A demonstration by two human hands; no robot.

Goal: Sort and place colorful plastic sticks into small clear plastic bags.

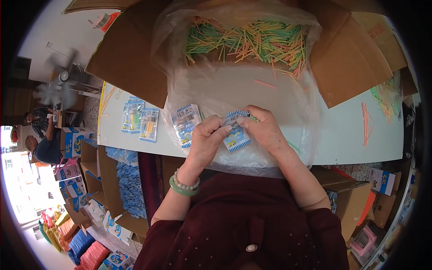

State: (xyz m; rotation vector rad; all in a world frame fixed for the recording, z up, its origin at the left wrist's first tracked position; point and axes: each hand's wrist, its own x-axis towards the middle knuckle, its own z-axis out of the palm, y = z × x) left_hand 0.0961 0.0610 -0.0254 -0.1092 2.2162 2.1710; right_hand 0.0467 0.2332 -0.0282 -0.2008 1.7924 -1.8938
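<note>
Above the near side of the table, both hands grip a small blue-and-white plastic packet [237, 139] with striped ends. My left hand [207, 137] pinches its upper left part between thumb and fingers. At the upper right, my right hand [266, 129] is closed on the same packet, and a bit of green shows by its fingers. The fingers hide much of the packet's top. Just left of my left hand lies a stack of similar packets [183, 123]. Farther left are several clear-fronted packets [149, 125] with coloured sticks inside.
Beyond my hands, an open cardboard box [355, 58] lined with clear plastic [243, 85] holds many thin green, yellow and pink sticks [252, 40]. Loose pink sticks [366, 123] lie at the right. Below the table's left edge, a carton holds blue packets [130, 184]. People sit far left near a fan [63, 76].
</note>
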